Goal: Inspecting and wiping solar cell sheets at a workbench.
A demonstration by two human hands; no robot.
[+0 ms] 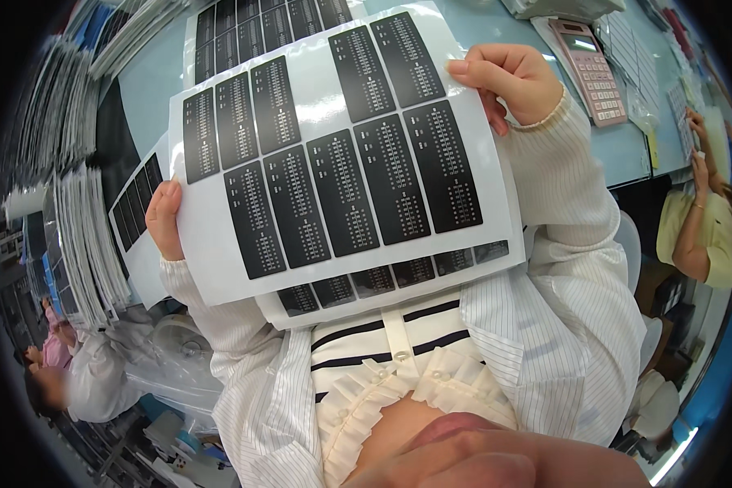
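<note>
Between my hands is a glossy white label sheet (321,102), tilted, with two rows of black rectangular labels bearing fine white print. The upper row has a bare white gap between its labels. My left hand (166,220) grips the sheet's left edge, its thumb on the front and its other fingers hidden behind. At the upper right edge, my right hand (514,81) pinches the sheet, fingers curled. A second sheet with black labels (374,281) shows beneath the lower edge; I cannot tell whether it is also held.
More label sheets lie on the pale blue table, one beyond my sheet (248,32) and one at its left (138,203). Stacked sheets (53,114) crowd the left side. A pink calculator (592,73) lies at the right. Other people work at far right (695,232) and lower left (106,386).
</note>
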